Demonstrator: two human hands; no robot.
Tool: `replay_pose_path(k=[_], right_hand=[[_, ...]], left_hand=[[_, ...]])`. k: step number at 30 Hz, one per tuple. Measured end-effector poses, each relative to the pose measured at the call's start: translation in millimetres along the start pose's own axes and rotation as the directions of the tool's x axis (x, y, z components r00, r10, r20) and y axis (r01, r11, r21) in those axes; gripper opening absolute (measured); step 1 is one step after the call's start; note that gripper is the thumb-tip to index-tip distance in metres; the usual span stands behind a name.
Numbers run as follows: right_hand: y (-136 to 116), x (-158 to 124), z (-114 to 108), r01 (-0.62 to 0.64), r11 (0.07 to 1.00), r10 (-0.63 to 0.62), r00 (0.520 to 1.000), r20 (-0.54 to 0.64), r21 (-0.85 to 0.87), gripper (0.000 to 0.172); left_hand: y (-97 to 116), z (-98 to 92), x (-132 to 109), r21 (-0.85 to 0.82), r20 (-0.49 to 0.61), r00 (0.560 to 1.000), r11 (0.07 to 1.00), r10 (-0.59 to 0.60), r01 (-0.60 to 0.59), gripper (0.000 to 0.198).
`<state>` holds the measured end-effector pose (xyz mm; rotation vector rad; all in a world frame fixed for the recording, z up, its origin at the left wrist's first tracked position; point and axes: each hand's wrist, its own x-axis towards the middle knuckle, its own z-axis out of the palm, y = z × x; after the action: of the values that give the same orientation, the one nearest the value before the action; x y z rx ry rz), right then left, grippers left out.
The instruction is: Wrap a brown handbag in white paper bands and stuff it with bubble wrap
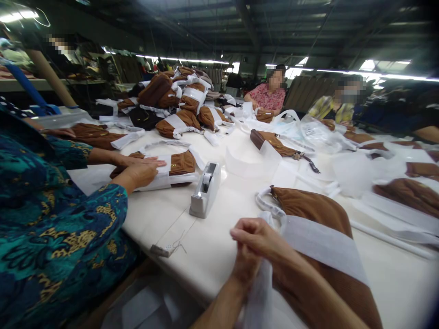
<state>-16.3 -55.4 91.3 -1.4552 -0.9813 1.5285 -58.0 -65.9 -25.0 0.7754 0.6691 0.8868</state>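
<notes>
A brown fabric handbag (312,201) lies on the table in front of me, with a band of white wrapping paper (325,242) around its middle. From its upper left corner curves a strap wrapped in white (269,205). White wrapping also runs beneath my hands toward the table's near edge. My right hand (259,233) is closed over it, thumb and fingers pressed together. Just below, my left hand (245,260) is closed around the same wrapped strap, its fingers partly hidden by my right hand.
A tape dispenser (205,189) stands left of my hands, near a small metal piece (163,250) with threads. At left, a co-worker's hands (144,171) press paper on another brown bag (183,163). Bags form a pile (171,98) behind; a brown bag (277,144) lies ahead.
</notes>
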Motion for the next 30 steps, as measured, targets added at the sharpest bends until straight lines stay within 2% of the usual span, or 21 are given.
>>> replay_pose_path(k=[1,3,4,6,9,14,17,21,24,27,30], right_hand=[[-7,-11,-29,0.061,0.982,-0.045,0.995,0.095,-0.177,0.027],[-15,-25,-78,0.085,0.911,-0.009,0.982,0.186,-0.404,0.029],[-17,-29,-95,0.088,0.876,0.017,0.977,0.214,-0.474,0.029],[-16,-30,-113,0.079,0.826,0.073,0.967,0.245,-0.559,0.031],[-9,-22,-114,0.076,0.778,0.14,0.947,0.29,-0.623,0.033],[-2,-6,-109,0.044,0.776,0.185,0.938,0.293,-0.63,0.027],[0,-2,-108,0.001,0.756,0.197,0.954,0.228,-0.654,0.02],[5,2,-102,-0.109,0.708,0.201,0.978,0.052,-0.697,0.013],[9,5,-99,-0.186,0.679,0.216,0.975,-0.049,-0.71,0.015],[11,4,-104,-0.203,0.679,0.204,0.975,-0.084,-0.705,0.024],[12,-4,-114,-0.149,0.714,0.173,0.984,-0.034,-0.684,0.03]], left_hand=[[1,0.7,0,0.001,0.016,1.0,1.0,0.01,-0.01,0.04],[2,1.5,-1,0.012,0.065,0.998,1.0,0.011,-0.011,0.039],[2,1.6,-1,0.013,0.081,0.997,1.0,0.003,-0.004,0.04],[1,1.8,-2,0.01,0.101,0.995,1.0,-0.009,0.008,0.041],[2,2.3,-3,0.008,0.112,0.994,1.0,-0.007,0.006,0.042],[4,3.9,-4,0.043,0.111,0.994,0.999,-0.021,0.016,0.039],[4,4.2,-4,0.055,0.115,0.993,0.998,-0.01,0.004,0.038],[3,3.9,-4,0.137,0.133,0.991,0.99,0.004,-0.023,0.038],[2,4.6,-4,0.219,0.13,0.991,0.975,0.016,-0.045,0.037],[3,5.8,-5,0.262,0.116,0.992,0.962,0.044,-0.073,0.036],[4,5.8,-5,0.21,0.126,0.992,0.976,0.028,-0.055,0.037]])
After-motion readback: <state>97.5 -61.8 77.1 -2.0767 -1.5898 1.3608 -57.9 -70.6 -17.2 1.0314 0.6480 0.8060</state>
